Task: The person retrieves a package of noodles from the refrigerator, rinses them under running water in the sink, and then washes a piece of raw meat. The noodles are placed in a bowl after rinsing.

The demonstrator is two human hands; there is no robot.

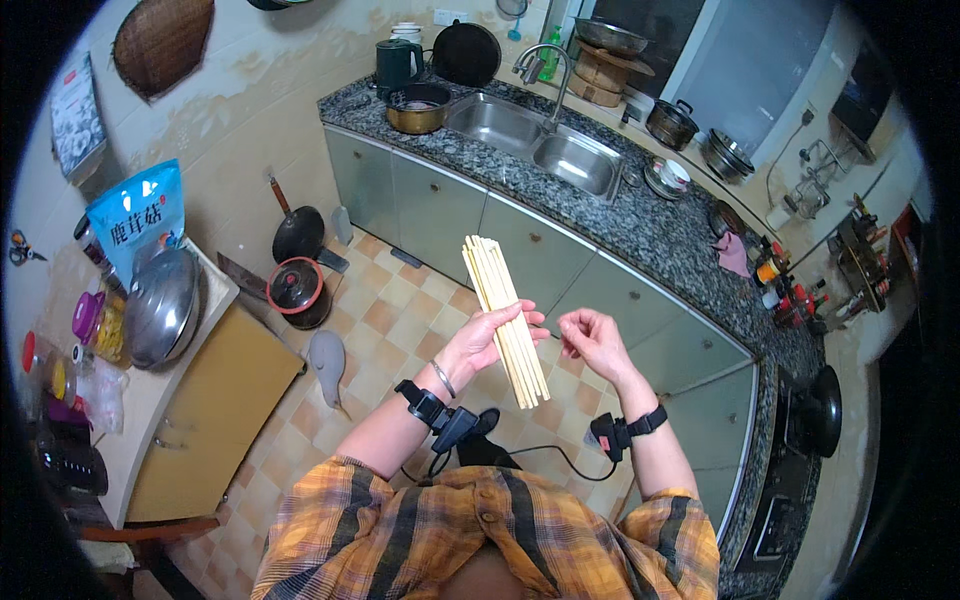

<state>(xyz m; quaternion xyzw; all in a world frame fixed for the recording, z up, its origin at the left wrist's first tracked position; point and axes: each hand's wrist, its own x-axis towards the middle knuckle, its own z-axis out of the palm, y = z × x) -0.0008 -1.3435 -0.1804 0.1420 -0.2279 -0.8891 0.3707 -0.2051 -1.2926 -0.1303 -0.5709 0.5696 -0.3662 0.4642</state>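
My left hand is closed around a bundle of pale wooden chopsticks, its thumb lying across them. The bundle slants in front of my body, above the tiled floor, and both ends stick out past the hand. Just to the right of it, my right hand is raised with its fingers curled in. It is apart from the chopsticks, and I see nothing held in it. Black strapped devices with cables sit on both of my wrists.
Ahead runs a granite counter with a double steel sink and a brass-coloured pot. A stove is at the right. On the left stands a cabinet bearing jars and a metal lid. A lidded pot is on the floor.
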